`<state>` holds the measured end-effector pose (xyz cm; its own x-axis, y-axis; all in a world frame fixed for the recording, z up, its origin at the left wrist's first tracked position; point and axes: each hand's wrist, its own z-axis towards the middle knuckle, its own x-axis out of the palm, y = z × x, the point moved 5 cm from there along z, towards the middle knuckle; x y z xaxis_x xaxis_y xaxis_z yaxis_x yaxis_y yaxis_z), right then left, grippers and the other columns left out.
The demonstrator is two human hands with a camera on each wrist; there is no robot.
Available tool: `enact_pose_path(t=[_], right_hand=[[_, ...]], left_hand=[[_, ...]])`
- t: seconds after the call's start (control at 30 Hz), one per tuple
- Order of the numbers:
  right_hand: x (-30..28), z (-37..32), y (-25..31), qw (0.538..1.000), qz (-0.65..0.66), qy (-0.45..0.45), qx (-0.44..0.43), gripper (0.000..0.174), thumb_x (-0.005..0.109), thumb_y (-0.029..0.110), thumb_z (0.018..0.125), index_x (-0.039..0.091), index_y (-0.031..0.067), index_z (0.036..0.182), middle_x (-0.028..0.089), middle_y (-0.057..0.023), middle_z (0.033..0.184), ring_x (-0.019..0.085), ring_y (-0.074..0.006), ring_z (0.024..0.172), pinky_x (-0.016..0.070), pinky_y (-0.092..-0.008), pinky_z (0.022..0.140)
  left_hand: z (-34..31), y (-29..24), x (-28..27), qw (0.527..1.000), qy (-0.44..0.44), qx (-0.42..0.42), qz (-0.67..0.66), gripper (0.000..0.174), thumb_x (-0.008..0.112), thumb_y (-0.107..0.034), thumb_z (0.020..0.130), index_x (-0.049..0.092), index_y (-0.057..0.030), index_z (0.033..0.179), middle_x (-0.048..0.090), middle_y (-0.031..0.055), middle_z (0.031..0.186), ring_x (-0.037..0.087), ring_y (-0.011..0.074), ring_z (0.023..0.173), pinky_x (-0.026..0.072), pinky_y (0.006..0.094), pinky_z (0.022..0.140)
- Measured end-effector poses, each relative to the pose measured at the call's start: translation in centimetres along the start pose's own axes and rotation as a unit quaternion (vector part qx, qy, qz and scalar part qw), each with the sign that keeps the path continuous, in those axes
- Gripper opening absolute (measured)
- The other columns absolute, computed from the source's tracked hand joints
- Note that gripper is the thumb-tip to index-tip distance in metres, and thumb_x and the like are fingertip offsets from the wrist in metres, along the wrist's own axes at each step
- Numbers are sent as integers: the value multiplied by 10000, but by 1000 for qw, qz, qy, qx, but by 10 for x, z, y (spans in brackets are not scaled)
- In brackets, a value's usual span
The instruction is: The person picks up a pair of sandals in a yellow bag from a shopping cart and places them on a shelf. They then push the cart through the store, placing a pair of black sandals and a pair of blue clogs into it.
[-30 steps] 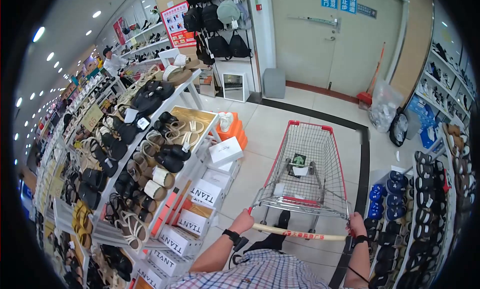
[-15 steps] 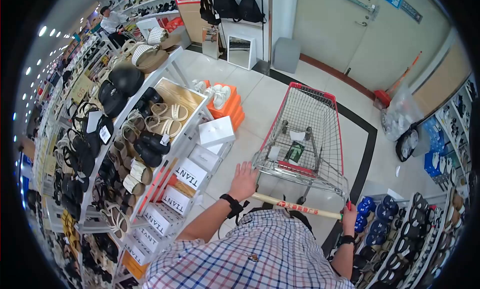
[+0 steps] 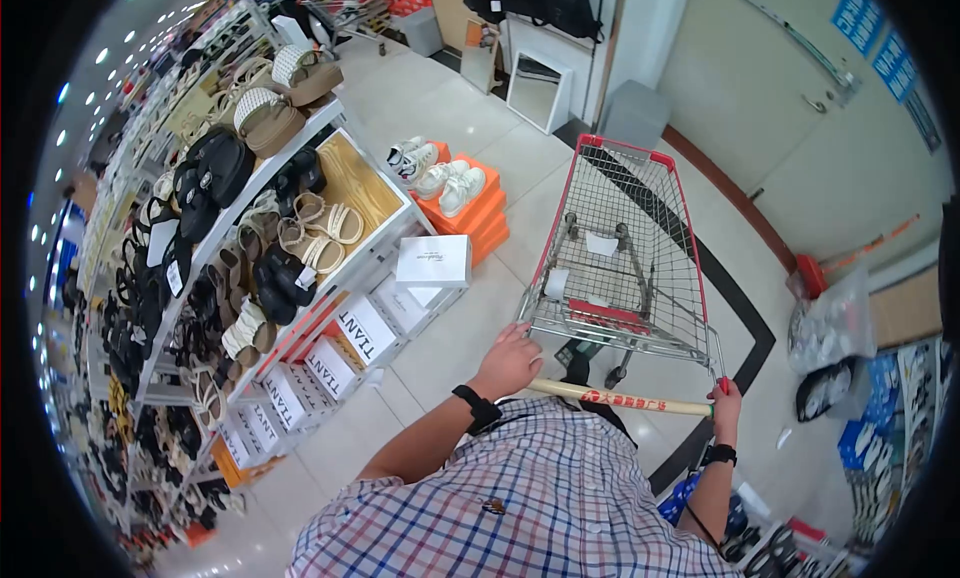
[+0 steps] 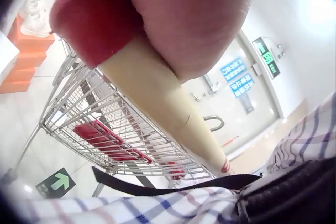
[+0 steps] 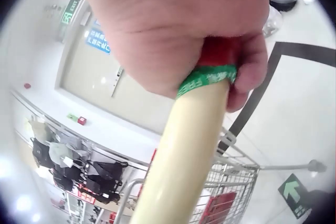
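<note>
A wire shopping cart (image 3: 684, 228) with red trim stands in front of me, its cream handle (image 3: 640, 399) crossing near my checked shirt. My left hand (image 3: 507, 363) rests over the handle's left end with its fingers loosely bent. In the left wrist view the palm (image 4: 189, 19) lies on top of the handle by a red end cap (image 4: 94, 22), and no fingers show round the bar. My right hand (image 3: 727, 403) grips the right end, fingers curled under it beside a green band (image 5: 207, 78). A few white papers (image 3: 601, 244) show through the cart's wires.
A sandal display (image 3: 360, 193) runs along the left, with white shoeboxes (image 3: 433, 261) and orange boxes (image 3: 488, 233) beside it. White sneakers (image 3: 462, 190) sit on the orange boxes. A mirror (image 3: 540, 93), grey bin (image 3: 636, 115) and double door (image 3: 770, 128) stand ahead.
My left hand lifted its fingers from their grip, spread them, then bent them loosely over the handle. The view swung left and down; the door shifted right. The right hand kept hold.
</note>
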<state>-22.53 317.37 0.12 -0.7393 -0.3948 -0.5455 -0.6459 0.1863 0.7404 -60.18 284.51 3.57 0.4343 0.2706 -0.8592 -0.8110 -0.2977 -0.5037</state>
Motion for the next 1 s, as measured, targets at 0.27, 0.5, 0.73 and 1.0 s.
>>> enact_pose_path(t=[0.27,0.5,0.73,1.0], right_hand=[[22,203,113,986,-98,37,-131,207,558,131,871,599,15,1037,612,-85,705,608,-191,637,489,-344,571],[73,326,210,968,-184,48,-164,186,587,173,867,603,18,969,631,-124,733,630,-278,694,482,-401,655],[137,405,306,959,-186,72,-201,197,587,164,857,611,4,970,637,-137,757,620,-272,687,487,-386,663],[214,488,418,927,-254,59,-269,261,588,252,905,619,2,972,636,-163,775,618,-289,682,494,-394,654]], left_hand=[[124,9,10,994,-42,-87,42,144,542,-113,828,660,-42,787,672,124,875,527,323,1197,312,464,1109],[215,45,2,978,-115,-172,30,139,566,-132,832,655,-44,771,669,120,884,554,325,1144,341,480,1089],[291,91,-24,950,-91,-296,43,110,565,-137,799,629,-68,743,640,88,815,601,276,921,485,448,819],[371,141,-38,943,-84,-315,66,116,570,-152,801,632,-65,756,642,89,788,604,288,862,472,449,798]])
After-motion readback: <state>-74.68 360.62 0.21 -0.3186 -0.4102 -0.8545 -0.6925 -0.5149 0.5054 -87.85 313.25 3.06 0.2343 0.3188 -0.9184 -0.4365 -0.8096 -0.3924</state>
